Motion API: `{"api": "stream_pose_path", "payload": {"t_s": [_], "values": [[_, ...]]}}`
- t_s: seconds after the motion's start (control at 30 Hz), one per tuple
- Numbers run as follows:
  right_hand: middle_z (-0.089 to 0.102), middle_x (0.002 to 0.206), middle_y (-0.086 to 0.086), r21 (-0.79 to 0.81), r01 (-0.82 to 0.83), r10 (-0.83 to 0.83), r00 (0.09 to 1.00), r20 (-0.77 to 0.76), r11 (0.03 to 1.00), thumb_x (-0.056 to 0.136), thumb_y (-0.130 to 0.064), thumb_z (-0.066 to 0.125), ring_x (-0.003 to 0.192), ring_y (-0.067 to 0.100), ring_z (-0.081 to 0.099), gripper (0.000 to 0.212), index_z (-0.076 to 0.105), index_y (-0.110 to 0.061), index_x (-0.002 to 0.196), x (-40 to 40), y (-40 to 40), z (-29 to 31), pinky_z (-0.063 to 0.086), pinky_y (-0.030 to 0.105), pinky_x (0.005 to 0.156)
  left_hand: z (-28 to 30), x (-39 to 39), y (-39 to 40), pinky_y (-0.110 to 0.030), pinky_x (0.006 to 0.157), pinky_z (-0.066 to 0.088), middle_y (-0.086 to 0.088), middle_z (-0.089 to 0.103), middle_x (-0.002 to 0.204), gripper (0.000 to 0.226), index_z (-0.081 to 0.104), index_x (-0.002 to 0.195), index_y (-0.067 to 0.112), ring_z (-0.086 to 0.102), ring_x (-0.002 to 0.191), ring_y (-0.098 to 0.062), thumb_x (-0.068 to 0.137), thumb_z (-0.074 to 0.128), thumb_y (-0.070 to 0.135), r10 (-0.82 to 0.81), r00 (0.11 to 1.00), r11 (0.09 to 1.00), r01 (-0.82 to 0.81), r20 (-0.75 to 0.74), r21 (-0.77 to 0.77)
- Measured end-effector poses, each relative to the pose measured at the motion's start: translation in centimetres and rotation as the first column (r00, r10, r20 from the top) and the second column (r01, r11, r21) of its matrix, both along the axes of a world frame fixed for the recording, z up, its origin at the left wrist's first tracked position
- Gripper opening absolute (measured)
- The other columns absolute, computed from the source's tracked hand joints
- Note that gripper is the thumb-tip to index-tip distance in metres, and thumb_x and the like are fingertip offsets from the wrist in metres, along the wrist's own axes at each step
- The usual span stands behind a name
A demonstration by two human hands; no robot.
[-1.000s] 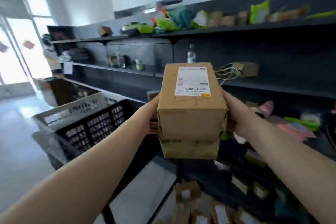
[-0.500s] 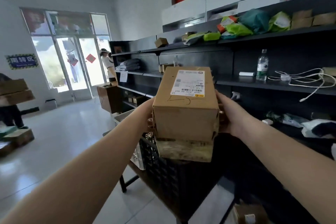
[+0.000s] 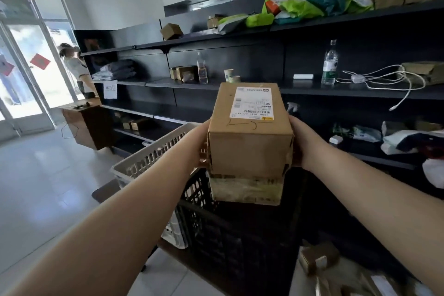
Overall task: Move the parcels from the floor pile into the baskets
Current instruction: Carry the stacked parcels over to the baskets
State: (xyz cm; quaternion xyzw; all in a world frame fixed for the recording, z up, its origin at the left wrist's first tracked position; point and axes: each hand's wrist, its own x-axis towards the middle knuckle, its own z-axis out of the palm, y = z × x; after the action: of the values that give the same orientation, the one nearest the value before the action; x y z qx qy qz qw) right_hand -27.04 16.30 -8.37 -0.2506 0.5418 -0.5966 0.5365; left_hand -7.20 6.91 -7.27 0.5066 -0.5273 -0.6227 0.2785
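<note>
Two stacked brown cardboard parcels [image 3: 249, 142] sit mid-frame, clamped between the left hand [image 3: 199, 144] and right hand [image 3: 301, 144], fingers hidden behind the sides. Carrying step: next, lowering them into the black plastic lattice basket [image 3: 216, 223] below.

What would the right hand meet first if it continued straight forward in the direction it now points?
Probably the dark shelf with the water bottle and white cable. The right hand points away from the camera, holding the side of the cardboard box. Nothing shows between them, though depth is unclear.
</note>
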Motion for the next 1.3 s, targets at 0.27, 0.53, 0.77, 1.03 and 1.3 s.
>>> {"api": "stream_pose_path", "payload": {"t_s": [0.27,0.53,0.77,1.03,1.3], "values": [[0.074,0.097,0.004,0.024,0.111,-0.114,0.978,0.173,0.994,0.085,-0.061,0.050,0.082,0.024,0.071,0.045,0.075,-0.026,0.099,-2.3,-10.3,-5.5,0.053,0.035,0.073,-4.7,-5.3,-11.9,-0.035,0.073,0.052,-0.009,0.065,0.084,0.045,0.062,0.093,0.010,0.062,0.079,-0.026,0.081,0.057,0.053,-0.079,0.984,0.995,0.069,0.160,0.065],[0.075,0.093,0.001,0.144,0.339,-0.346,0.938,0.028,0.930,0.078,-0.074,0.045,0.088,0.025,0.069,0.054,0.075,-0.031,0.091,-3.2,-16.5,-10.0,0.052,0.037,0.080,-8.5,-7.9,-20.2,-0.043,0.091,0.048,-0.010,0.061,0.115,0.066,0.054,0.125,0.015,0.057,0.105,-0.029,0.084,0.044,0.066,-0.134,0.979,0.987,0.118,0.152,0.110],[0.074,0.092,0.005,0.246,0.305,-0.309,0.951,-0.024,0.920,0.077,-0.069,0.054,0.082,0.027,0.071,0.050,0.073,-0.027,0.096,-2.7,-21.2,-12.3,0.051,0.036,0.068,-11.4,-8.7,-25.4,-0.038,0.088,0.048,-0.007,0.062,0.102,0.066,0.055,0.112,0.016,0.059,0.092,-0.025,0.079,0.045,0.072,-0.303,0.922,0.950,0.312,0.240,0.002],[0.052,0.133,0.005,0.438,0.449,-0.042,0.734,-0.678,0.779,0.083,-0.014,0.060,0.115,0.025,0.053,0.066,0.033,-0.028,0.142,1.0,-24.8,-20.3,0.043,0.028,0.088,-16.5,-8.5,-25.7,-0.041,0.093,0.040,-0.005,0.057,0.123,0.043,0.053,0.125,0.019,0.039,0.125,-0.029,0.082,0.055,0.027,-0.205,0.572,0.526,0.749,0.794,-0.404],[0.056,0.118,0.004,0.385,0.511,0.390,0.103,-0.915,0.769,0.086,-0.038,0.056,0.108,0.026,0.053,0.040,0.054,-0.024,0.123,0.0,-19.7,-15.4,0.046,0.036,0.081,-14.7,-10.3,-22.6,-0.044,0.105,0.029,-0.006,0.052,0.132,0.045,0.052,0.128,0.020,0.040,0.126,-0.029,0.084,0.056,0.030,-0.090,0.437,0.255,0.879,0.895,-0.404]]}}
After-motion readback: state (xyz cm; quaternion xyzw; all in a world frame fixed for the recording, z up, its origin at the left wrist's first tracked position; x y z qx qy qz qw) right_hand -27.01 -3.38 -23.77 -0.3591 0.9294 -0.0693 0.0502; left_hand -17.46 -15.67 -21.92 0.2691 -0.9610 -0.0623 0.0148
